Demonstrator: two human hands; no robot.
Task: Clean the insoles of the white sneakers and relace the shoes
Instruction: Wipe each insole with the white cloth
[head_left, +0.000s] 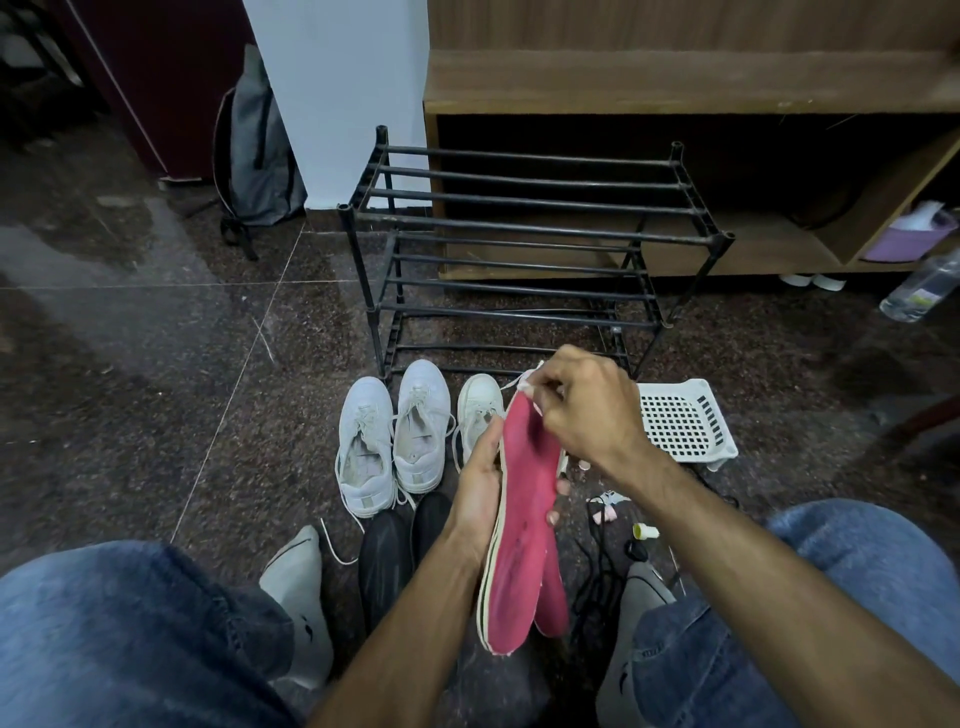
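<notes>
The left hand (480, 480) holds two pink insoles (524, 525) up above the floor (156, 364). The right hand (584, 410) pinches their top end. White sneakers (395, 431) sit just behind.

Dark speckled floor (156, 364), wooden cabinet (675, 78)

Open floor (156, 364) is lying free at nine o'clock, while the rack (519, 249) at twelve, sneakers (395, 436) just below it, and basket (685, 421) at two are blocking passage.
</notes>
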